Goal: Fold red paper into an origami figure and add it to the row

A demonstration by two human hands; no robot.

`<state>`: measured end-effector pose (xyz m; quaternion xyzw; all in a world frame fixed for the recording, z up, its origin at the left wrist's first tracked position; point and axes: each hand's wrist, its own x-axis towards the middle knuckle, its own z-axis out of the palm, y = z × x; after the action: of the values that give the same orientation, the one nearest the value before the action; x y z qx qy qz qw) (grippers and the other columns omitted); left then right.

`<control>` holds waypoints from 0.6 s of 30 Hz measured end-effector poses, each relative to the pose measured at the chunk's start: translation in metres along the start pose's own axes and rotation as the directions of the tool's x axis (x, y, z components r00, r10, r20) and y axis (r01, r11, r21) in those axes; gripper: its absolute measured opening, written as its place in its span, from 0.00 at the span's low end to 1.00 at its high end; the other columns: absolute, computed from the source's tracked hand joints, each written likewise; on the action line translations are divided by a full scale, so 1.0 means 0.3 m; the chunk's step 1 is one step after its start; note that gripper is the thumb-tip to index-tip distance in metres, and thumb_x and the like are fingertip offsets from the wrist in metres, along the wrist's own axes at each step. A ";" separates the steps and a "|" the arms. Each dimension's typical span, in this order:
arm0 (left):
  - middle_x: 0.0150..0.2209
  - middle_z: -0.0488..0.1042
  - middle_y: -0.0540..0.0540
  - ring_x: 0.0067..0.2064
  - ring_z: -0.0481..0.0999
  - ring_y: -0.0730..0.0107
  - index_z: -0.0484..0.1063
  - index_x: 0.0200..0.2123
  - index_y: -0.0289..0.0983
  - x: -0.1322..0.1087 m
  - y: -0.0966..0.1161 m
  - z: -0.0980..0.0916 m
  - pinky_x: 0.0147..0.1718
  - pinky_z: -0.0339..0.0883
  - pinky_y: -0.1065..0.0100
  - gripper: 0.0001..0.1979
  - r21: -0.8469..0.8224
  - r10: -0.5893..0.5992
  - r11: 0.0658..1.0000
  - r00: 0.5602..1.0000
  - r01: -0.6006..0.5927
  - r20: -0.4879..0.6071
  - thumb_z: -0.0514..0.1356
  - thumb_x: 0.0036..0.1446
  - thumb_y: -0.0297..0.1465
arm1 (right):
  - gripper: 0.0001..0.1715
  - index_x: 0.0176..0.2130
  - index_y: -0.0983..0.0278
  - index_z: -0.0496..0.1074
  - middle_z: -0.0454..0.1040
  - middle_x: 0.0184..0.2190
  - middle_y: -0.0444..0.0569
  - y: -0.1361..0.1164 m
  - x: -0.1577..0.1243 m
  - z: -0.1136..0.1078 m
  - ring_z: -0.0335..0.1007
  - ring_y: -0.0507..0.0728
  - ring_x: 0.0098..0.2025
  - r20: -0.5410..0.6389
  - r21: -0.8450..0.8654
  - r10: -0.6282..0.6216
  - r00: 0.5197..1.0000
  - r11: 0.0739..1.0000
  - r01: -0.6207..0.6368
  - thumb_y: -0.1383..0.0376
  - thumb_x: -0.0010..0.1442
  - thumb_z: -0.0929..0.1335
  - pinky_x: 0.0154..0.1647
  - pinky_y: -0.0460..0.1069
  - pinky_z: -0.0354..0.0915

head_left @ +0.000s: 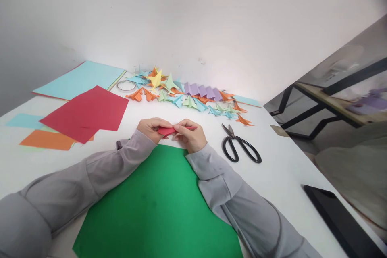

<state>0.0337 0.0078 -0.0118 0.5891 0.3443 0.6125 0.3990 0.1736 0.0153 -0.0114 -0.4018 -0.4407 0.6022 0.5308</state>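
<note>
My left hand [152, 127] and my right hand [191, 134] meet just above the white table [281, 169], both pinched on a small folded red paper piece [167, 131] between them. Both arms wear grey sleeves. A large green paper sheet [157, 205] lies under my forearms, close to me. The fingers are curled around the red piece, which is partly hidden by them.
Black scissors [240, 149] lie right of my right hand. A big red sheet [87, 113], an orange sheet [48, 140] and light blue sheets [80, 80] lie at the left. Several folded paper figures [181, 92] and a tape ring [126, 85] lie by the wall. A black flat object [338, 217] lies at the right edge.
</note>
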 end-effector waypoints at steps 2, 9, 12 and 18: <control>0.26 0.77 0.47 0.27 0.75 0.72 0.76 0.23 0.33 -0.001 0.005 -0.001 0.23 0.72 0.73 0.07 0.013 -0.014 1.000 1.000 0.014 0.006 0.67 0.34 0.25 | 0.15 0.20 0.65 0.70 0.73 0.16 0.42 0.003 0.002 -0.005 0.66 0.48 0.16 0.013 0.008 0.000 1.000 1.000 0.000 0.61 0.34 0.76 0.17 0.43 0.64; 0.21 0.75 0.48 0.22 0.74 0.72 0.76 0.23 0.33 0.002 0.036 0.007 0.23 0.73 0.70 0.07 -0.054 -0.266 0.963 0.964 0.264 -0.030 0.67 0.36 0.28 | 0.15 0.18 0.65 0.70 0.72 0.13 0.42 -0.010 -0.001 -0.008 0.66 0.48 0.16 0.056 0.088 0.021 0.998 0.996 -0.026 0.63 0.31 0.77 0.21 0.44 0.65; 0.21 0.76 0.48 0.23 0.75 0.71 0.76 0.23 0.33 0.006 0.043 0.010 0.24 0.73 0.69 0.08 -0.096 -0.311 0.946 0.950 0.308 -0.018 0.68 0.34 0.29 | 0.14 0.18 0.65 0.70 0.71 0.13 0.42 -0.015 -0.004 -0.006 0.66 0.48 0.17 0.057 0.115 0.053 0.997 0.992 -0.059 0.64 0.31 0.77 0.21 0.44 0.65; 0.25 0.78 0.46 0.24 0.76 0.69 0.76 0.31 0.32 0.010 0.047 0.008 0.21 0.72 0.69 0.18 -0.195 -0.383 0.906 0.924 0.377 0.004 0.69 0.31 0.29 | 0.12 0.18 0.64 0.71 0.71 0.12 0.42 -0.007 -0.009 0.001 0.65 0.48 0.16 0.051 0.169 0.066 0.997 0.983 -0.073 0.65 0.32 0.76 0.20 0.43 0.64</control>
<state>0.0350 0.0041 0.0023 0.4589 0.3985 0.5635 0.5595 0.1743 0.0127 -0.0093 -0.3562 -0.3850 0.6648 0.5319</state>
